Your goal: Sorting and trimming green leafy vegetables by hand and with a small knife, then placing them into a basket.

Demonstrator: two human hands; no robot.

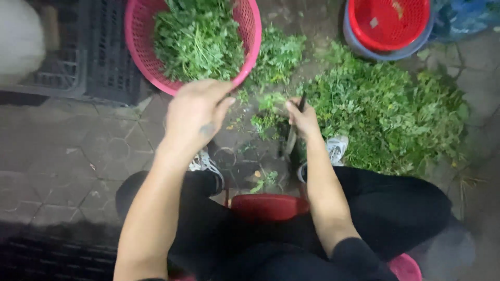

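Left hand [195, 112] loosely curled at pink basket [140, 47]; right hand [303, 118] grips knife [291, 138]; hexagonal paving [78, 156].

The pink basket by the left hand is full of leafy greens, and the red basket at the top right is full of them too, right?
Not quite. In the head view the pink basket by the left hand does hold leafy greens, but the red basket at top right is nearly empty.

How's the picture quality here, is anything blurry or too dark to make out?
Head view: the left hand is smeared by motion blur at the rim of the pink basket; the right hand is sharper, gripping a dark knife. Light is dim and uneven: the herb pile is lit, the paved ground and lower left fall into shadow.
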